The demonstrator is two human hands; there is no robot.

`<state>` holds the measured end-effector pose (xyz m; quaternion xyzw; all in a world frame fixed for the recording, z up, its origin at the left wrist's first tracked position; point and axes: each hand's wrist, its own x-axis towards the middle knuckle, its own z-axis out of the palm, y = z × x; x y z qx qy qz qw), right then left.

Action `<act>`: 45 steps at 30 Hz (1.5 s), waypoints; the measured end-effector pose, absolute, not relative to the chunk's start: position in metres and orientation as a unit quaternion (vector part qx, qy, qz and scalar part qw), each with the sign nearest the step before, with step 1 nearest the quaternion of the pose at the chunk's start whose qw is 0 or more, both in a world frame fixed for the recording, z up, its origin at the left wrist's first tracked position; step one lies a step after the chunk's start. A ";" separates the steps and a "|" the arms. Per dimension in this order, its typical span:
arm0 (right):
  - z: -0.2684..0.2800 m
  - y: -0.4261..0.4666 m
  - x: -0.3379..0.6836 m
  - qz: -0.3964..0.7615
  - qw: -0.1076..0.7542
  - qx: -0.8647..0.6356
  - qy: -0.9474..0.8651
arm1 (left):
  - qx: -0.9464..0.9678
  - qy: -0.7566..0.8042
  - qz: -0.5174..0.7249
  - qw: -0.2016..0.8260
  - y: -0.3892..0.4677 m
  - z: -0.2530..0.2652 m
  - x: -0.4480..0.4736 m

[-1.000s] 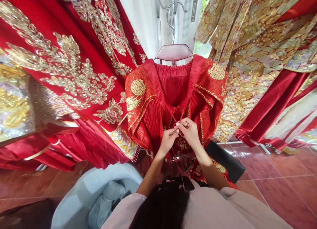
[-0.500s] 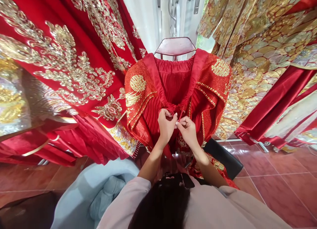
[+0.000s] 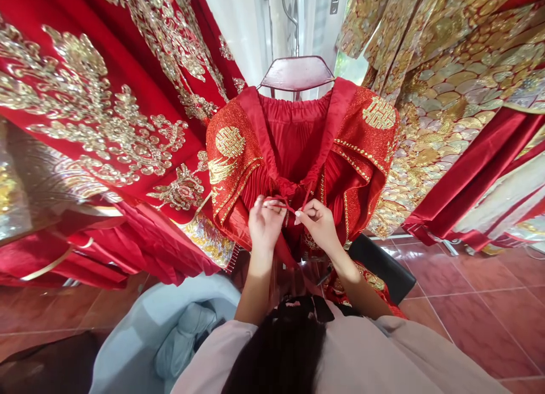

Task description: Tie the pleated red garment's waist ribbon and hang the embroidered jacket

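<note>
A red pleated garment (image 3: 238, 172) with gold emblems and gold-beaded edges hangs in front of me on a hanger (image 3: 298, 73). Its gathered red neckband (image 3: 266, 135) comes down to a V, where thin red drawstrings (image 3: 307, 192) come out. My left hand (image 3: 266, 221) has its fingers curled on a drawstring to the left of the V. With thumb and forefinger, my right hand (image 3: 315, 223) pinches the red string just right of it. Both hands are in front of the garment's chest, a small gap between them. The string's lower ends are partly hidden.
Red cloth with silver-gold beadwork (image 3: 166, 144) hangs on the left. A gold scale-patterned garment (image 3: 447, 99) hangs on the right. Below are a light blue rounded chair (image 3: 128, 337) holding grey-blue cloth, a black flat object (image 3: 385, 269) and a red tiled floor (image 3: 481, 320).
My left hand has moved left and turned, its fingers spreading away from the right hand. The string now stretches between both hands. The view has shifted slightly.
</note>
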<state>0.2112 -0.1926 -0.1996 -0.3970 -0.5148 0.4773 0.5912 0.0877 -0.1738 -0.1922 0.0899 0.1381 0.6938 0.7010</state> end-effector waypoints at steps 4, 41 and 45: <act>-0.197 -0.195 0.215 0.488 0.583 -0.387 -0.522 | 0.133 0.085 0.754 0.638 -0.185 -0.185 0.058; -0.058 -0.116 0.361 -0.135 0.253 -0.550 -0.784 | 0.639 0.504 0.579 -0.044 -0.100 -0.075 0.011; -0.063 -0.110 0.324 -0.149 0.244 -0.539 -0.792 | 0.681 0.444 0.582 -0.005 -0.103 -0.097 0.062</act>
